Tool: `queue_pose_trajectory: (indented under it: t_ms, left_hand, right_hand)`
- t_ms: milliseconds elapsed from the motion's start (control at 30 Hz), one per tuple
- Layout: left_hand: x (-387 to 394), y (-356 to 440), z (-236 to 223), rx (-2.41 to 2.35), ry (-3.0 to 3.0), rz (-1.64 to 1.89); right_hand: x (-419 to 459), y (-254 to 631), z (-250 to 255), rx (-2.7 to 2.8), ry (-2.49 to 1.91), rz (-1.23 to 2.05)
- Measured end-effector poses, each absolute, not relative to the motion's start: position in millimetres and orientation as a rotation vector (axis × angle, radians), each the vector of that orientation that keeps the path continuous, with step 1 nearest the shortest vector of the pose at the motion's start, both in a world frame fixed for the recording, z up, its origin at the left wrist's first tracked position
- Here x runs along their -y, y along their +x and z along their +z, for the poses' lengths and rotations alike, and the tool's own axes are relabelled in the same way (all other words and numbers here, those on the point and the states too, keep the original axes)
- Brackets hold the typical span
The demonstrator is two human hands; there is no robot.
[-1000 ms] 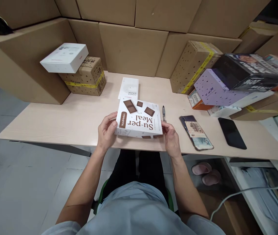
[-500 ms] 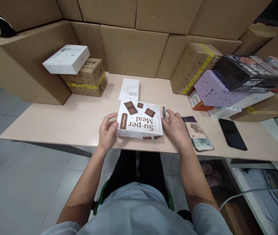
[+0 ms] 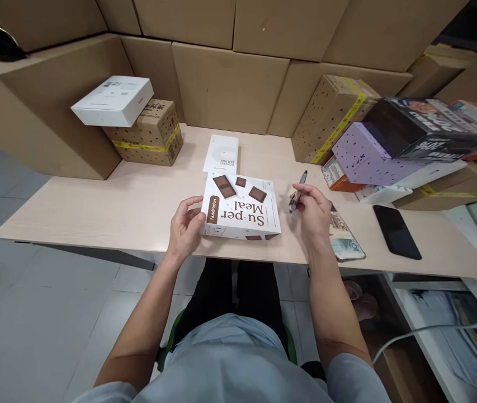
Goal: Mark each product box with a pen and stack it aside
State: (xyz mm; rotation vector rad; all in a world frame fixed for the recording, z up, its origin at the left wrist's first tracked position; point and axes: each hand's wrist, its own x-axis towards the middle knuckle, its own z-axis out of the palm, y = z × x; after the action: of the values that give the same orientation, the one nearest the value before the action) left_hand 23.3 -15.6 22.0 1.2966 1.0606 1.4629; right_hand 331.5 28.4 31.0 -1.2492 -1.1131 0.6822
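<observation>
A white carton (image 3: 249, 204) printed with chocolate pieces and "Su-per Meal" lies near the table's front edge, its lettering upside down to me. My left hand (image 3: 187, 226) grips its left edge, with the thumb near the top corner and fingers along the side. To the right of the carton, my right hand (image 3: 312, 214) pinches a dark pen (image 3: 302, 179), raised at a slant above the table. Behind the carton lies a white power bank box (image 3: 221, 152), its near end partly hidden. Banknotes (image 3: 344, 235) lie beside my right wrist, partly covered by it.
A black phone (image 3: 397, 232) lies on the table (image 3: 95, 207) at right. Stacked there are a purple box (image 3: 372, 157), a black box (image 3: 426, 129) and several cartons. On the left a white box (image 3: 114, 101) rests on a brown taped box (image 3: 150, 134). Cardboard walls (image 3: 230, 89) close the back.
My right hand has left the carton's right side, picked up the pen from the table and moved slightly right with it. The left hand and carton stay nearly in place.
</observation>
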Motion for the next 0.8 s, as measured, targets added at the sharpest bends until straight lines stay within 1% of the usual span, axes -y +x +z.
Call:
queue_pose_trajectory:
  t_ms: [33,100,200,267,500,633,800]
  left_hand:
    - [16.2,23.8,22.7,-1.058,1.313,1.447]
    - [17.3,24.7,23.0,-1.050,1.358,1.402]
    - [18.4,24.8,20.4,-1.022,1.431,1.314]
    - [18.4,23.9,17.7,-0.995,1.490,1.267]
    - [16.4,21.4,16.1,-0.925,1.777,1.178]
    - [15.9,21.9,17.8,-0.923,1.883,1.129]
    - [16.2,22.9,18.8,-0.945,1.918,1.122]
  right_hand:
    - [-28.7,330.1,34.2,1.063,-1.161,0.730]
    - [-29.9,326.9,40.2,1.029,-1.043,0.727]
    - [-30.7,322.4,48.9,0.979,-1.006,0.630]
    - [-29.3,319.5,57.1,0.953,-0.981,0.637]
    - [-23.3,300.5,92.8,1.170,-0.936,0.941]
    - [-28.4,289.4,88.1,1.211,-0.984,1.057]
    - [-29.6,285.5,78.3,1.140,-1.056,1.004]
